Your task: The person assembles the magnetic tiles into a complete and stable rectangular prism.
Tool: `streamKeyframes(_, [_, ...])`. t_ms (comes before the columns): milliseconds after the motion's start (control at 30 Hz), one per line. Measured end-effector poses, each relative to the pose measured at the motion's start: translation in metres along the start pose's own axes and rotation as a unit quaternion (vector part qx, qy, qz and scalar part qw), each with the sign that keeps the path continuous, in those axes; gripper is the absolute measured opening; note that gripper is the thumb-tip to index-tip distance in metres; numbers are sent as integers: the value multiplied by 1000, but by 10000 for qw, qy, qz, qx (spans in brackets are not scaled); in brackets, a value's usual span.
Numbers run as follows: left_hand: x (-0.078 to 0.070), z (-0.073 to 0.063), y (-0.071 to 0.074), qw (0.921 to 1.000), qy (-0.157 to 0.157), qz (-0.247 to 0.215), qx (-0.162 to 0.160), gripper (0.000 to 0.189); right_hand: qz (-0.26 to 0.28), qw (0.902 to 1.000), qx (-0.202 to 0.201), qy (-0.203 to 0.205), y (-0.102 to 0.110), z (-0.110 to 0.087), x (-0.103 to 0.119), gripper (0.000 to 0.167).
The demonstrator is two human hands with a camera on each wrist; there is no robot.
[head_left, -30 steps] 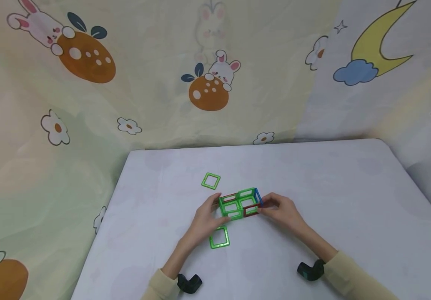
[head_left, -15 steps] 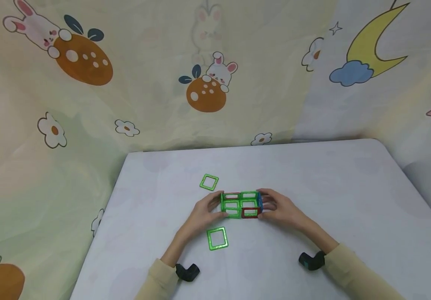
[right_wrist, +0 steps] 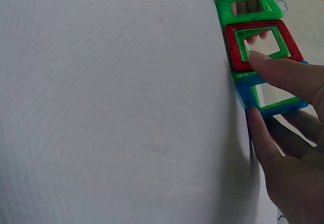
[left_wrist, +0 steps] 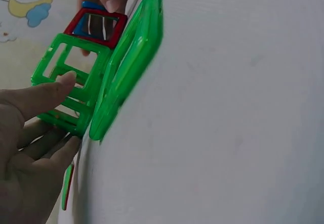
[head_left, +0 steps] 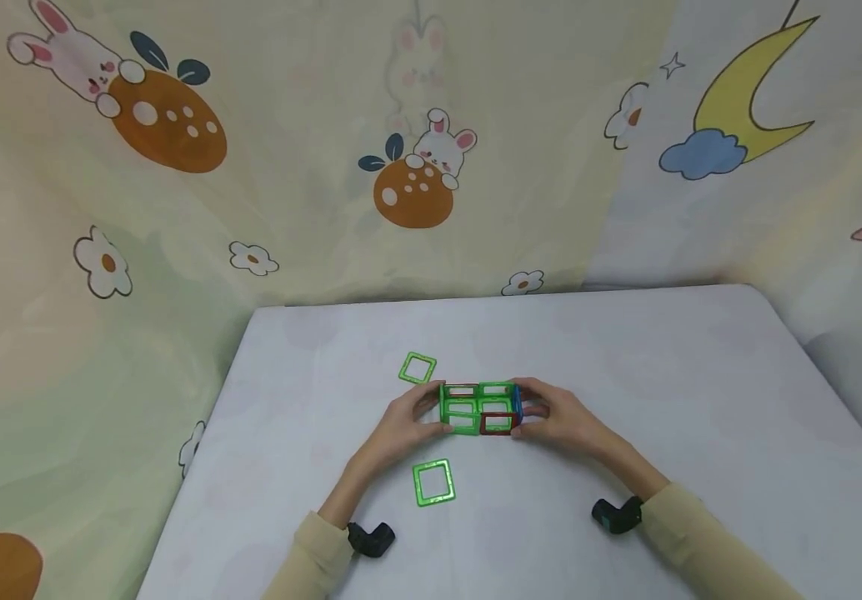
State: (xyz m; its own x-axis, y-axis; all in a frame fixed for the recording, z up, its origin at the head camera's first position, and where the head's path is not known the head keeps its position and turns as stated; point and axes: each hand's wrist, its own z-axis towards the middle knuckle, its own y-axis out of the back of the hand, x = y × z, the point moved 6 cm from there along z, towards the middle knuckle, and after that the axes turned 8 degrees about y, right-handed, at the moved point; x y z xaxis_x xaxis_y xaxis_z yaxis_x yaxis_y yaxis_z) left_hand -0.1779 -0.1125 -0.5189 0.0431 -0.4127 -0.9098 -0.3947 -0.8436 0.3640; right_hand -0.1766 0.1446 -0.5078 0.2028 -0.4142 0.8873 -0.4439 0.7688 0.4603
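Note:
A box built of square magnetic tiles [head_left: 479, 407], two squares long with an open top, sits on the table between both hands. Most tiles are green; one red tile [right_wrist: 232, 46] faces the front and a blue tile [right_wrist: 245, 91] closes the right end. My left hand [head_left: 403, 423] grips the left end, thumb on the front green face and fingers at the end and back. At the right end my right hand [head_left: 564, 417] holds the box, its thumb on the red tile and fingers around the blue one. Two loose green tiles, one nearer [head_left: 418, 485], one farther [head_left: 431, 372], lie flat.
The white table [head_left: 671, 367] runs back to a printed cloth backdrop [head_left: 311, 150]. A black wrist device [head_left: 371, 540] sits at the left cuff, and another black device [head_left: 616, 516] at the right cuff.
The box has turned from a slant to lie straight across the view. The right hand has spread from the front right corner to hold the whole right end. Both loose tiles stay put.

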Motion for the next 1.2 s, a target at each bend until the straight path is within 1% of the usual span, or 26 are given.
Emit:
streamKeyframes(100, [-4, -2, 5, 9992, -184, 360, -2, 81, -27, 10000, 1, -40, 0, 2, 0, 75])
streamKeyframes(200, [-10, -3, 13, 9963, -323, 797, -30, 80, -80, 10000, 23, -55, 1, 2, 0, 75])
streamKeyframes(267, [-15, -3, 19, 9926, -394, 1140, -111, 77, -72, 10000, 7, -55, 4, 1, 0, 74])
streamKeyframes(333, [-19, -1, 25, 9868, -482, 1522, -264, 74, -89, 10000, 14, -33, 4, 0, 0, 74])
streamKeyframes(433, [-23, 3, 34, 9749, -656, 2086, -425, 70, -87, 9999, -4, -58, 4, 0, -2, 75])
streamKeyframes(500, [-25, 7, 37, 9662, -767, 2427, -404, 70, -120, 9999, -27, -75, 3, 0, -3, 75])
streamKeyframes(567, [-25, 11, 39, 9557, -827, 2806, -328, 72, -158, 9998, -74, -121, 3, 0, -4, 76])
streamKeyframes(733, [-19, 25, 43, 9153, -665, 3968, -200, 74, -210, 9996, -121, -138, 1, 0, -3, 77])
streamKeyframes(800, [-16, 30, 45, 9031, -574, 4253, -148, 71, -223, 9996, -110, -113, 0, 0, -3, 77])
streamKeyframes(900, [-15, 37, 44, 8935, -514, 4460, -64, 65, -201, 9995, -149, -200, 1, -1, -4, 77])
streamKeyframes(1033, [-16, 42, 44, 8843, -511, 4640, -108, 58, -213, 9994, -184, -222, 0, 0, -4, 78])
streamKeyframes(1200, [-18, 42, 43, 8808, -459, 4708, -190, 54, -272, 9994, -161, -156, 0, 0, -2, 78])
